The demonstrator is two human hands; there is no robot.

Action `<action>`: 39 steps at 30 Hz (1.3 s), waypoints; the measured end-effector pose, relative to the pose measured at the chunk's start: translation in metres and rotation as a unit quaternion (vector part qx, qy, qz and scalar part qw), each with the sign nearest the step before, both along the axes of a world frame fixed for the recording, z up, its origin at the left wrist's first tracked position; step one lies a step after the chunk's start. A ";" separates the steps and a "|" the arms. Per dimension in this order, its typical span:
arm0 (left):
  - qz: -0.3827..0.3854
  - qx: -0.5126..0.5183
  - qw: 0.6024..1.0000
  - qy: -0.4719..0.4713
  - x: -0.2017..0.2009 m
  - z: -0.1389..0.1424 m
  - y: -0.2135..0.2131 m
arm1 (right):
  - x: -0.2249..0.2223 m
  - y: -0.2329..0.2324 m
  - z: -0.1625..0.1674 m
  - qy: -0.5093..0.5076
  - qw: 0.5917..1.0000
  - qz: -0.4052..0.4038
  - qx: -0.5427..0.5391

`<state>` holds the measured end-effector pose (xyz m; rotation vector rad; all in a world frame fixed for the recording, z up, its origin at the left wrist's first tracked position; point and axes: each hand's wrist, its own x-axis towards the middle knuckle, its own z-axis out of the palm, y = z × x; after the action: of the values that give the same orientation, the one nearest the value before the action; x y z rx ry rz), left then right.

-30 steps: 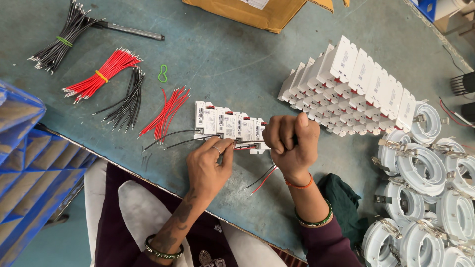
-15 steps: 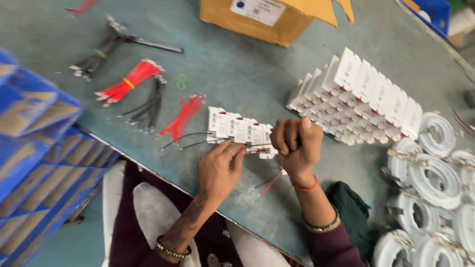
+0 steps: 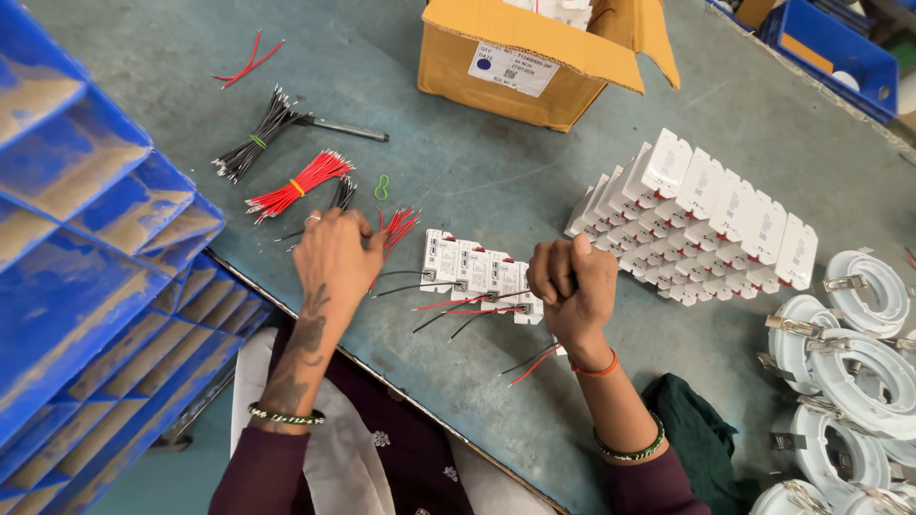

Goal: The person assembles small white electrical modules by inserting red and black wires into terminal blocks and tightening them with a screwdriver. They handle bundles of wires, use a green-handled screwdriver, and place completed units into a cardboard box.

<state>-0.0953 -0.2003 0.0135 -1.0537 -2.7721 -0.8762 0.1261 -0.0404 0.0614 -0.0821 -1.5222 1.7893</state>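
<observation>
Grey-green worktable (image 3: 496, 172) seen from above. Left hand (image 3: 334, 256), fingers curled, reaches the loose red wires (image 3: 399, 225) at its two o'clock; whether it pinches any cannot be told. Right hand (image 3: 571, 282) is a closed fist at the three o'clock end of a row of white modules (image 3: 477, 274). Stacked white modules (image 3: 706, 219) lie at two o'clock, a cardboard box (image 3: 534, 57) at twelve.

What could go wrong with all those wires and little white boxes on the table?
The left hand reaches into the loose red wires, so it might scatter them or snag the black ones beside them. The right hand is a closed fist at the end of the row of white boxes; a tug there might pull out the thin wires trailing from the boxes toward the table edge.
</observation>
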 end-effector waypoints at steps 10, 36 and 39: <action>-0.031 0.037 0.998 0.034 -0.004 -0.024 0.002 | -0.001 0.001 -0.003 0.005 1.000 0.008 0.004; -0.133 0.320 0.905 -0.248 0.039 0.024 -0.008 | 0.007 -0.009 0.003 0.012 1.000 -0.017 -0.008; -0.129 0.322 0.901 -0.262 0.043 0.022 -0.009 | 0.007 -0.010 0.003 0.021 0.999 -0.019 -0.015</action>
<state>-0.0522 -0.2094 0.0359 -1.1763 -2.3447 -2.1966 0.1331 -0.0506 0.0648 -0.0873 -1.4556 1.7735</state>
